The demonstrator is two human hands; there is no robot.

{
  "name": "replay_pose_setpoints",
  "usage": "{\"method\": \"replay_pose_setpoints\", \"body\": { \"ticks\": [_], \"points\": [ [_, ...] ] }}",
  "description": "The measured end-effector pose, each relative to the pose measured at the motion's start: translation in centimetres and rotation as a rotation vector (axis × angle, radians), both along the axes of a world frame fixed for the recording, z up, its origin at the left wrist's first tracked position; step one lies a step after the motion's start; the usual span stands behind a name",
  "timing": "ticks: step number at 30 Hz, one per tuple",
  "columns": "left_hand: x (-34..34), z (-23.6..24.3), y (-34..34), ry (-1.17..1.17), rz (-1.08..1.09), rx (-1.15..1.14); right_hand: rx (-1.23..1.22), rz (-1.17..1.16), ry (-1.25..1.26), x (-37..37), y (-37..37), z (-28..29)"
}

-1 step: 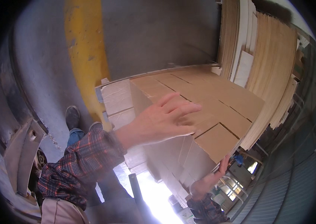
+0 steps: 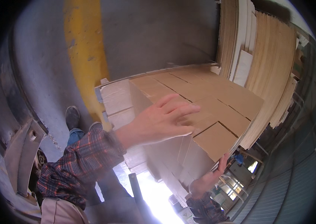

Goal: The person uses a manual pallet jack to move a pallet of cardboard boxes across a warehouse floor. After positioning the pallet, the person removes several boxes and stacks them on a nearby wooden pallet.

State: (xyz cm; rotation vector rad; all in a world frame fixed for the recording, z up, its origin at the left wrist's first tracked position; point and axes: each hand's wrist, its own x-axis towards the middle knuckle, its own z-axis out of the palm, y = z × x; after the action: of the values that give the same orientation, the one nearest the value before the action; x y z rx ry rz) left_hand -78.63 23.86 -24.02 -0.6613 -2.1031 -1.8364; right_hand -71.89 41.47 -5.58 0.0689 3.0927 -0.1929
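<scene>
A tall stack of brown cardboard boxes (image 2: 217,102) fills the middle, with dark gaps between the boxes on its top. My left hand (image 2: 161,119) reaches over its near left edge, fingers stretched out and thumb apart, with nothing in them. Whether those fingertips touch the cardboard or hover just above it, I cannot tell. At the near right, my right hand (image 2: 210,178) lies against the side of the corner box (image 2: 217,142), fingers extended upward along its edge. Its palm is partly hidden. Both arms wear plaid sleeves.
White wrapped packs (image 2: 117,98) line the stack's left side. Tall piles of tan sheets (image 2: 270,71) stand at the right. A yellow stripe (image 2: 85,48) runs along the floor to the left. A metal machine part (image 2: 21,156) is at the lower left.
</scene>
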Motion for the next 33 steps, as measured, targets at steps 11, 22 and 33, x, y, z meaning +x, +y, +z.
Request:
{"method": "replay_pose_setpoints", "body": {
  "ticks": [11, 22, 33],
  "points": [
    [1.0, 6.3, 0.0, -0.32, -0.052, -0.022, -0.083, 0.173, 0.026, 0.2, 2.4, -0.3],
    [0.2, 8.3, 0.0, -0.306, 0.021, -0.193, -0.026, 0.246, 0.065, -0.1, 2.6, -0.2],
    [3.0, 8.3, 2.4, -0.5, 0.051, -0.04, -0.019, 0.273, 0.092, -0.2, 2.9, -0.4]
  ]
}}
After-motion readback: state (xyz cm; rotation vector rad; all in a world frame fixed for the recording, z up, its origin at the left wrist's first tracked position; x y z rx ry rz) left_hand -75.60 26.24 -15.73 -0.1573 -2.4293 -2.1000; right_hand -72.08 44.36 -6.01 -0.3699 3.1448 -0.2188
